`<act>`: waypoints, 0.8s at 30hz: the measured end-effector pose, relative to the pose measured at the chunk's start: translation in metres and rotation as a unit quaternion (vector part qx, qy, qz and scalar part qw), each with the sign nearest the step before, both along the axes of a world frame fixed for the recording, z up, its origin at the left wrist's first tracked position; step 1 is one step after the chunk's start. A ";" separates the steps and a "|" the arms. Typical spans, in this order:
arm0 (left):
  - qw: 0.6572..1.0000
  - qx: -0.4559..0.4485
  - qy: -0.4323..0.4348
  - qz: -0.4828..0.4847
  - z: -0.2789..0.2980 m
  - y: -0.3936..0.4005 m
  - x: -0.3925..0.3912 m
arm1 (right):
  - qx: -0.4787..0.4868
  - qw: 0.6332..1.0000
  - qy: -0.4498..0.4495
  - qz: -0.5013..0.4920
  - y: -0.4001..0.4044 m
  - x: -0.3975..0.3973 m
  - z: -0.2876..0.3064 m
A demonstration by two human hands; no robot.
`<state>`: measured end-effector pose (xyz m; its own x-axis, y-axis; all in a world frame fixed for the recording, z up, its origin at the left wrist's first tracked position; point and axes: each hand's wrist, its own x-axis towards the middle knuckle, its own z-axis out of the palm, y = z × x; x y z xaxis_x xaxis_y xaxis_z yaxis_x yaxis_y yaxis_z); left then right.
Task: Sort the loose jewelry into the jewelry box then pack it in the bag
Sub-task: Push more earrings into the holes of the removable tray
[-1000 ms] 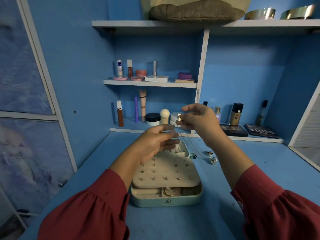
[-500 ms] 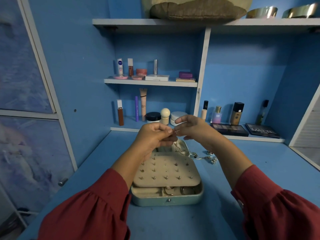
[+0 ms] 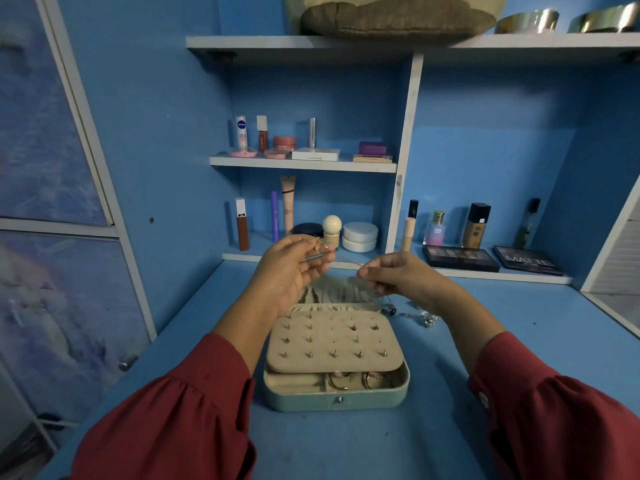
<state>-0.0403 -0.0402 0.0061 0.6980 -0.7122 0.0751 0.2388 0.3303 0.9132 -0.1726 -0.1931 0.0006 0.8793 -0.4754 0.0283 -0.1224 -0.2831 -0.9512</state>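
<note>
The pale green jewelry box [image 3: 301, 401] lies open on the blue desk, its beige stud panel [image 3: 332, 341] dotted with several earrings and some rings in the front compartment. My left hand [image 3: 291, 271] is raised over the box's far end and pinches a small gold pendant [image 3: 318, 244] on a thin chain. A little lower and to the right, my right hand [image 3: 398, 275] pinches the other part of that chain [image 3: 349, 263], which runs between both hands. Loose silver pieces [image 3: 427, 318] lie on the desk to the right of the box.
Shelves behind hold cosmetics: tubes, jars [image 3: 359, 236], bottles and two eyeshadow palettes [image 3: 459, 258]. A brown bag [image 3: 394, 17] sits on the top shelf beside metal bowls. A blue wall panel [image 3: 156, 168] borders the desk on the left.
The pendant passed from my right hand to my left hand. Both hands met over the box, then drew apart, stretching the chain between them.
</note>
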 end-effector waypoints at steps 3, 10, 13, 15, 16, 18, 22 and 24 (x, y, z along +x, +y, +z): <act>0.999 -0.007 0.037 0.010 -0.001 0.002 0.007 | 0.010 1.000 -0.005 -0.023 -0.010 -0.007 -0.004; 0.997 -0.001 0.062 0.051 -0.001 0.008 0.021 | 0.051 0.996 -0.033 -0.063 -0.027 -0.018 -0.006; 0.996 -0.006 0.066 0.065 -0.003 0.010 0.027 | 0.065 0.994 -0.045 -0.074 -0.032 -0.022 -0.004; 0.995 -0.006 0.068 0.076 -0.005 0.011 0.031 | 0.078 0.992 -0.058 -0.079 -0.034 -0.025 -0.004; 0.994 -0.004 0.069 0.082 -0.006 0.011 0.032 | 0.082 0.991 -0.063 -0.083 -0.036 -0.025 -0.004; 0.994 0.008 0.063 0.094 -0.007 0.011 0.033 | 0.083 0.990 -0.069 -0.093 -0.038 -0.026 -0.004; 0.987 0.095 -0.021 0.127 -0.011 0.007 0.032 | 0.093 0.983 -0.098 -0.127 -0.037 -0.022 -0.002; 0.971 0.164 -0.126 0.116 -0.012 0.005 0.030 | 0.077 0.981 -0.113 -0.135 -0.032 -0.020 0.002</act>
